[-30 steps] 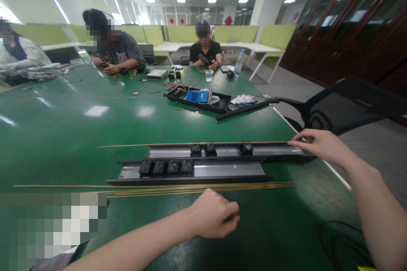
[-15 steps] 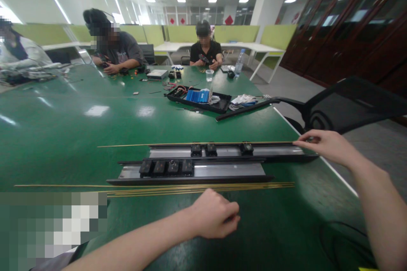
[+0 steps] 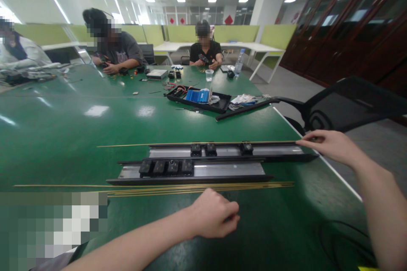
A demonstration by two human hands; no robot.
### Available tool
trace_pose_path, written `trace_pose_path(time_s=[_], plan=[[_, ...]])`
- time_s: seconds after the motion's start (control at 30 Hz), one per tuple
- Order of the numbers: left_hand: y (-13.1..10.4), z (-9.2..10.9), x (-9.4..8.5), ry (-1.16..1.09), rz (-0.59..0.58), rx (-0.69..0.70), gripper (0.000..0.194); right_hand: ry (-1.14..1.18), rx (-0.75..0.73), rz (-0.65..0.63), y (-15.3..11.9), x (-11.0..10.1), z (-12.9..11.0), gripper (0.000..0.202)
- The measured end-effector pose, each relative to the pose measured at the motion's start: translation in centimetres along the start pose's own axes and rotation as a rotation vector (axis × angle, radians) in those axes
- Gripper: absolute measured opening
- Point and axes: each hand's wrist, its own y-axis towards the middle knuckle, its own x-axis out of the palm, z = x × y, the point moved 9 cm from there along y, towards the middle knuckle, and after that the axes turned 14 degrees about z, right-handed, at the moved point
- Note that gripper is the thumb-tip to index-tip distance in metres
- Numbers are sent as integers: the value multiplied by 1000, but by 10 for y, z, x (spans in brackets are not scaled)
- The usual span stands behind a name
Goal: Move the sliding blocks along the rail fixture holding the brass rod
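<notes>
My right hand [image 3: 327,146] has its thumb and forefinger pinched at the right end of a thin brass-coloured rod [image 3: 127,145]. That rod lies along the back edge of the farther black-and-silver rail [image 3: 276,150], which carries 3 black blocks [image 3: 211,149]. A shorter rail [image 3: 229,170] sits in front, with several black blocks [image 3: 159,167] grouped on its left part. My left hand [image 3: 216,214] rests on the table as a loose fist, and nothing shows in its fingers. Just beyond it lie several more brass-coloured rods [image 3: 254,185].
Farther back on the green table [image 3: 95,127] are a black tray [image 3: 221,103] with a blue finned part [image 3: 197,95], gloves [image 3: 243,101], a plastic cup [image 3: 209,75] and a bottle [image 3: 239,63]. A black chair [image 3: 349,103] stands right. Several people sit across the table.
My right hand has shifted slightly right along the rod's end. My left hand, the rails and the blocks look the same as before.
</notes>
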Motion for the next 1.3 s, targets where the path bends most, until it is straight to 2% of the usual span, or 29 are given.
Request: trace_pose_path(time_s=[0.27, 0.57, 0.87, 1.3], plan=[[-2, -1, 4, 9, -8, -3, 19, 27, -23, 15, 0, -1, 0, 64], [0, 0, 1, 1, -7, 4, 20, 23, 54, -2, 2, -2, 26, 65], [0, 0, 0, 4, -8, 4, 21, 33, 89, 16, 4, -3, 41, 63], [-1, 0, 3, -2, -8, 3, 20, -16, 46, 41, 7, -7, 35, 66]])
